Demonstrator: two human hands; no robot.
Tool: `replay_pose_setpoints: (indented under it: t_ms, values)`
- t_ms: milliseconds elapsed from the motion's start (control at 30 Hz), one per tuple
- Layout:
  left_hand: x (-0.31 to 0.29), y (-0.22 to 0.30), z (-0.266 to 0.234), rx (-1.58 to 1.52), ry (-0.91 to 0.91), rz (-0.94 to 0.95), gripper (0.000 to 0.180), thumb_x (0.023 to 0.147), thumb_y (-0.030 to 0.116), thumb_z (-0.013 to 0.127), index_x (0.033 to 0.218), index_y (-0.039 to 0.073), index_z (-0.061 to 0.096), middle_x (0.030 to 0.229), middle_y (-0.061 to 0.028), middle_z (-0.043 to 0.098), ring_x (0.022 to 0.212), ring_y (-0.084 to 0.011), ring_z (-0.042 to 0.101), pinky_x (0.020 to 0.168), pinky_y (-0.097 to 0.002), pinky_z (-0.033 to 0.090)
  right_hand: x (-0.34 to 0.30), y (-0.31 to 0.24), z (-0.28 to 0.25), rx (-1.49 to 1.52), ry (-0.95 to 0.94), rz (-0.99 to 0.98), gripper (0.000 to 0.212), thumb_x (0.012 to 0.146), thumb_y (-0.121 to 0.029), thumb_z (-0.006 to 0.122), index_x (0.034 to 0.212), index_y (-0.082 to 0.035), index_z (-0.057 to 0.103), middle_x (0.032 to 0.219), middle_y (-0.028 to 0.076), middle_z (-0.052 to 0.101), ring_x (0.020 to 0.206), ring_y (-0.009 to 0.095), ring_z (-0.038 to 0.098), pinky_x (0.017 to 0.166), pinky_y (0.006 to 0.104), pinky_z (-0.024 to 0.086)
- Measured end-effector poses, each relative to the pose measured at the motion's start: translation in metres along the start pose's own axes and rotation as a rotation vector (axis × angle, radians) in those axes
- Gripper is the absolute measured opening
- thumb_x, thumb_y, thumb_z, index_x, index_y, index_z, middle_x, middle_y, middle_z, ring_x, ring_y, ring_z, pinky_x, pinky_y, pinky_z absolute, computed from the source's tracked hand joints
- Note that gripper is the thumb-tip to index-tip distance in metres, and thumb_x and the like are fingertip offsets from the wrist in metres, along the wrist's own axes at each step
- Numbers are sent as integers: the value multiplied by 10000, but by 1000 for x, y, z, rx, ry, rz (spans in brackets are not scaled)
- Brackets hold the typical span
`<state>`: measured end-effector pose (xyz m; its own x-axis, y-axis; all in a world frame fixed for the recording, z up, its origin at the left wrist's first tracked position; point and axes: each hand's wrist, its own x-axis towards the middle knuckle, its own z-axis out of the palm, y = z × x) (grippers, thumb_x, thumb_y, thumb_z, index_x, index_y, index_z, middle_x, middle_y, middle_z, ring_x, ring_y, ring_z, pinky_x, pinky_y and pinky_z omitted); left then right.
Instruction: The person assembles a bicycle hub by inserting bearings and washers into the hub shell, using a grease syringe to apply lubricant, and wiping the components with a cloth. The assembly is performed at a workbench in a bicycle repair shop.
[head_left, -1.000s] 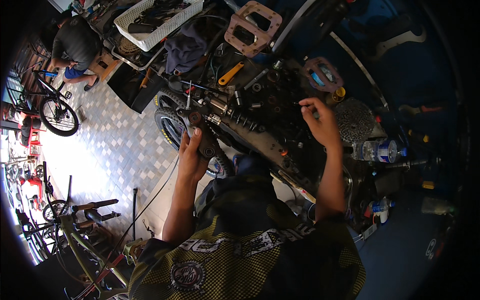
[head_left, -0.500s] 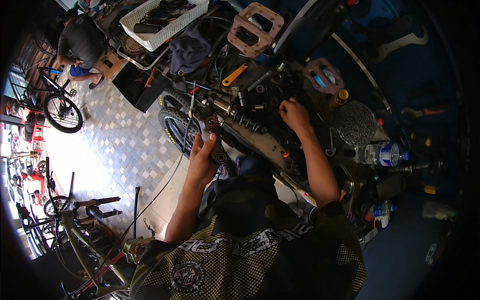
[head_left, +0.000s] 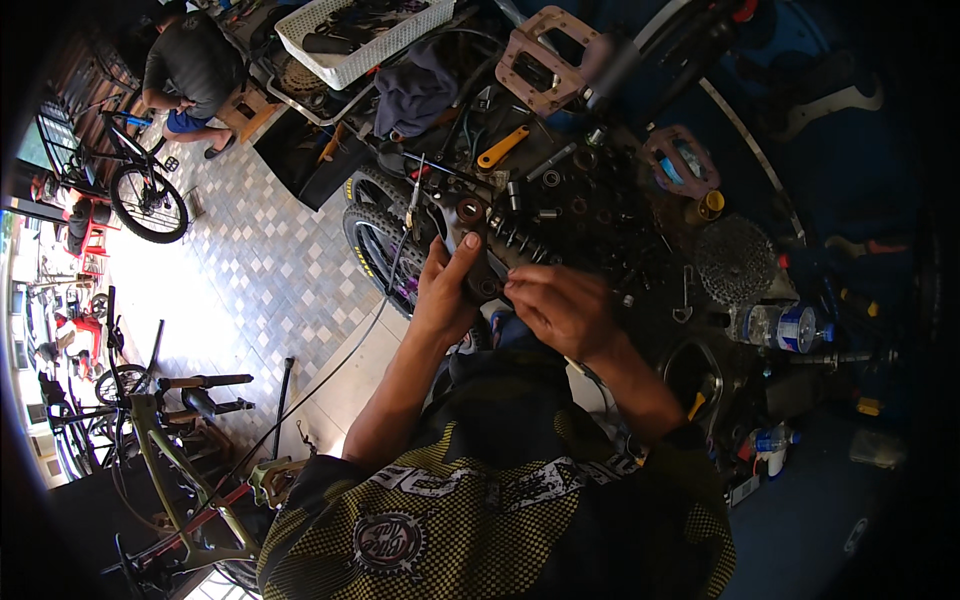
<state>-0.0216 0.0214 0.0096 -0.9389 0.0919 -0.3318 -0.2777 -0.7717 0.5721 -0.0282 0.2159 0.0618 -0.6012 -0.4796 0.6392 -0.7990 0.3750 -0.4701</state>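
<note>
A dark bicycle linkage part (head_left: pixel 469 211) with round bearing holes at its ends is gripped in my left hand (head_left: pixel 445 298), the thumb lying along its top. My right hand (head_left: pixel 563 312) is closed in a pinch beside the part's lower hole. Whatever sits between those fingertips is too small or hidden to name. Just beyond the part, a coil shock absorber (head_left: pixel 520 240) lies on the crowded workbench. A yellow crank arm (head_left: pixel 503 147), sockets and small loose parts lie farther up the bench.
Two flat pedals (head_left: pixel 548 58), a cassette (head_left: pixel 735 262), a plastic bottle (head_left: pixel 783 327) and a white basket of tools (head_left: pixel 365 45) crowd the bench. Tyres (head_left: pixel 372 255) stand at its left edge. A green bike frame (head_left: pixel 165 470) is at lower left; another person (head_left: pixel 195 65) sits at upper left.
My right hand has come from the loose parts on the bench to the linkage part, its fingers now pinched at the lower hole. My left hand still holds the part. The view has shifted slightly.
</note>
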Motion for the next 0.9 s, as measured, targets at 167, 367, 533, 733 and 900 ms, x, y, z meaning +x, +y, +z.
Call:
replay_pose_setpoints:
  t_ms: [167,367,533,733,900]
  values:
    - [-2,5,10,10,-2,64,533,1021,240,734,1422,59,434,1280,-101,619,1149,-228,655,972,-410,567,-1,-5,3,-110,-48,-118,209,866,-76,770,1075,-75,764,1143,30,751,767,177,711,637,305,558]
    - [-7,8,17,10,24,89,530,1021,232,733,1417,49,432,1296,-119,613,1163,-230,642,988,-408,557,0,-10,4,-227,-84,-176,208,905,-128,735,1104,-73,766,1190,22,743,704,153,652,617,301,539]
    - [-7,7,16,26,4,92,525,1020,229,734,1414,53,435,1289,-110,612,1153,-218,639,994,-400,548,-1,-10,6,-240,-77,-169,213,905,-145,743,1106,-76,758,1182,28,739,703,150,638,616,304,533]
    - [-8,8,18,8,-11,101,528,1022,234,732,1421,64,430,1258,-102,619,1122,-213,649,961,-391,559,1,-12,6,-253,-58,-167,188,911,-136,735,1086,-70,748,1145,35,734,723,155,651,625,307,535]
    - [-8,5,16,-114,0,-6,532,1029,245,723,1423,66,414,1235,-102,620,1105,-216,656,918,-394,575,-1,-8,9,-223,-11,-197,186,922,-108,710,1100,-65,743,1143,51,730,763,159,683,633,316,542]
